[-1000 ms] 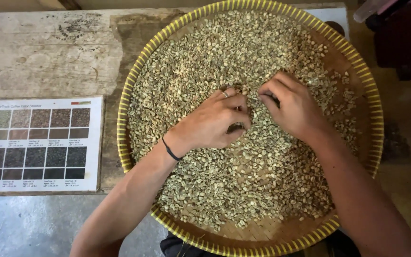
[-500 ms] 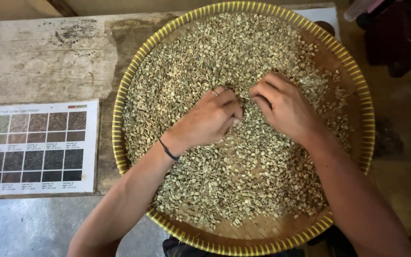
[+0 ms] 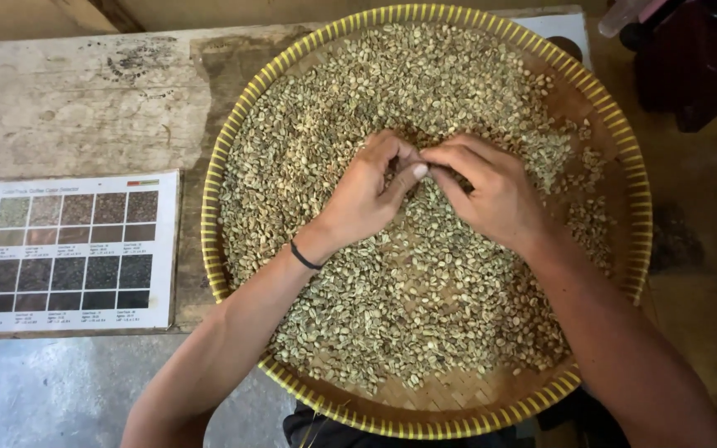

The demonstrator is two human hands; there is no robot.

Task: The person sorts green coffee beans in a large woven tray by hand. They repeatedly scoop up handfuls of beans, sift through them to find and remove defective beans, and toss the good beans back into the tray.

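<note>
Reading from the left, a laminated reference sheet (image 3: 68,253) of small colour swatches lies flat on the worn wooden tabletop (image 3: 85,99), just beside the tray and not touching it.

Next comes the round woven tray (image 3: 634,207) with a yellow rim, overhanging the near edge of the tabletop. It holds a thick layer of pale green beans (image 3: 408,290), densest across the left and centre. On the right and along the near edge the brown weave shows through in bare patches.

The left hand (image 3: 367,195), a dark band at its wrist, has closed up since half a second ago. Then its fingers lay spread and low in the beans; now thumb and forefinger are pinched together, raised slightly over the centre of the pile. Whether a bean sits in that pinch cannot be told.

The right hand (image 3: 491,195) has likewise drawn inward. Its fingers are bunched, their tips meeting those of the left hand; what they hold, if anything, is hidden.

Judged from this, raking through the pile has given way to picking at single beans.

At far right, off the tabletop, dark objects (image 3: 690,58) stand, too indistinct to identify.
</note>
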